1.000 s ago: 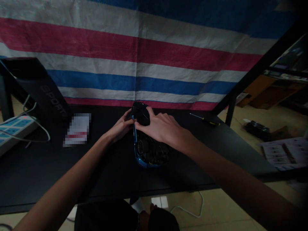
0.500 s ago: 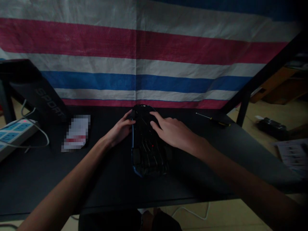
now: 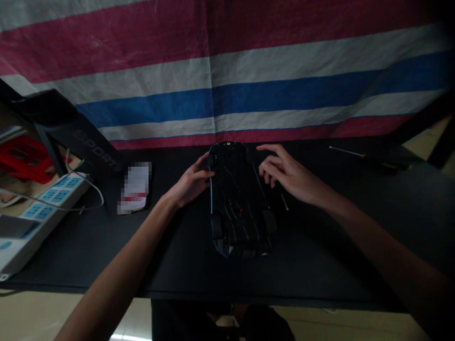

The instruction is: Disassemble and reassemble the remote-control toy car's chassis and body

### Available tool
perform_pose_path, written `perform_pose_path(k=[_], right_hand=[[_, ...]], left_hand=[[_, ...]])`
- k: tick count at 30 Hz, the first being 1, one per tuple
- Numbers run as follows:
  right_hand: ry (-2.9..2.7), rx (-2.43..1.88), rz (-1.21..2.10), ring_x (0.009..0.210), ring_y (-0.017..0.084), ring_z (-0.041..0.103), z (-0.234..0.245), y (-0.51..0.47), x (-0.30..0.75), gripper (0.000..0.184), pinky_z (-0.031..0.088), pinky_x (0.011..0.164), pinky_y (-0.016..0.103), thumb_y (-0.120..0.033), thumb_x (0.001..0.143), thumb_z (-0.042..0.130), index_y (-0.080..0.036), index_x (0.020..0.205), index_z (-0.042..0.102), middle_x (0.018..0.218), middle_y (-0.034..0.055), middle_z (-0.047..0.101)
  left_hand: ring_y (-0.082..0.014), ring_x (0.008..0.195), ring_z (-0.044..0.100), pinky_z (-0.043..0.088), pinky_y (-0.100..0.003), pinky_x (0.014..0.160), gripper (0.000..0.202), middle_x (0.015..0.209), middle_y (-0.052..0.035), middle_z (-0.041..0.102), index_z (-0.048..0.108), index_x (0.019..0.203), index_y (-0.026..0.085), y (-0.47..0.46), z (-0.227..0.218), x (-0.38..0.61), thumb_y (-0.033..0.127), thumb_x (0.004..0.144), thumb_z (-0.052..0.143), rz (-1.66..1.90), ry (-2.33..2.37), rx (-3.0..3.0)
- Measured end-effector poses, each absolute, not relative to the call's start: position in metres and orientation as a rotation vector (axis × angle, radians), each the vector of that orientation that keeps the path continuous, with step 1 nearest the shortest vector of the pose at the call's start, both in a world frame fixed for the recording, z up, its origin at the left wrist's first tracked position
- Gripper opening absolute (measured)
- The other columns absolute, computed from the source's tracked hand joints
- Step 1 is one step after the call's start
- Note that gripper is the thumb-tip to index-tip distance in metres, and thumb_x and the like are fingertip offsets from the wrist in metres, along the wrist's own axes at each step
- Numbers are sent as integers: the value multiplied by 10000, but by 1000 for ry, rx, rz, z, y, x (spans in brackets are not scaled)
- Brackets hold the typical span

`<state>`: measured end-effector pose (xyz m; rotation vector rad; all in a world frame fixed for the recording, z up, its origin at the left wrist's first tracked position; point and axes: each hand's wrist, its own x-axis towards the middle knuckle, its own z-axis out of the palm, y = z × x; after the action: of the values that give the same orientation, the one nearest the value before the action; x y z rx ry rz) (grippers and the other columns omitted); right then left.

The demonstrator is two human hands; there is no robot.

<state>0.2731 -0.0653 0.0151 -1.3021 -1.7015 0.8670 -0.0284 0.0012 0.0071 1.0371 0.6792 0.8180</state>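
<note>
The car [image 3: 238,194] lies wheels-up on the table [image 3: 174,265], left hand [image 3: 191,185] at its side, grip too dim to judge, right hand [image 3: 288,176] loosely curled just beside it, so a one-sided push could skid it.

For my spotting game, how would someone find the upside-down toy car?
Find the flat black table before the red, white and blue striped sheet. Near the table's middle, touching the bare left hand, lies a blue-edged black toy car. Only it shows dark wheels.
</note>
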Motion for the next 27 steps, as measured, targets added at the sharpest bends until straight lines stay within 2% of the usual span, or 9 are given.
perform_pose_path(k=[3, 6, 11, 14, 22, 25, 27], right_hand=[[-1858, -1367, 627, 953, 253, 675, 19, -66, 297, 296, 561, 839, 427, -471, 1028, 700, -278, 1252, 722, 1090, 66, 729], [-2145, -1348, 587, 1005, 272, 673, 21, -67, 314, 161, 527, 916, 457, -424, 1006, 737, -280, 1033, 805, 1066, 67, 746], [-2378, -1297, 524, 1088, 297, 684, 18, -68, 312, 85, 450, 1012, 508, -356, 1003, 801, -288, 1043, 834, 1130, 56, 771], [-2420, -1318, 435, 1115, 301, 686, 18, -70, 304, 59, 432, 1012, 499, -280, 1004, 812, -277, 1059, 831, 1154, 62, 768], [-2443, -1318, 381, 1101, 271, 697, 17, -71, 295, 139, 443, 1059, 489, -114, 1006, 740, -240, 996, 797, 1107, 52, 761], [-2332, -1269, 455, 1014, 251, 690, 15, -70, 293, 115, 476, 991, 457, -132, 998, 724, -233, 984, 778, 1034, 46, 750], [-2166, -1232, 602, 937, 228, 678, 17, -71, 289, 60, 501, 909, 417, -226, 1017, 728, -236, 991, 782, 998, 41, 744]], left_hand=[[-341, 1371, 649, 471, -487, 1181, 870, 1437, -84, 736, 591, 1606, 269, 0, 10, -28, 181, 779, 844, 812, 717, 1025], [-357, 1388, 641, 469, -501, 1184, 876, 1431, -79, 740, 586, 1622, 278, -1, 12, -26, 178, 787, 829, 816, 708, 1007], [-361, 1386, 640, 485, -485, 1160, 840, 1437, -84, 733, 591, 1617, 276, -2, 12, -27, 181, 812, 812, 823, 697, 1042], [-354, 1372, 650, 486, -490, 1161, 835, 1457, -80, 728, 573, 1630, 290, -2, 12, -28, 171, 832, 793, 820, 693, 1037], [-312, 1343, 673, 499, -443, 1143, 797, 1478, -70, 729, 591, 1591, 279, -3, 14, -27, 150, 832, 794, 822, 715, 973], [-311, 1355, 661, 490, -450, 1165, 835, 1511, -78, 714, 572, 1623, 279, -3, 12, -27, 153, 827, 792, 835, 701, 987], [-313, 1355, 657, 488, -459, 1171, 860, 1522, -78, 707, 555, 1644, 286, -2, 11, -27, 165, 827, 792, 837, 700, 999]])
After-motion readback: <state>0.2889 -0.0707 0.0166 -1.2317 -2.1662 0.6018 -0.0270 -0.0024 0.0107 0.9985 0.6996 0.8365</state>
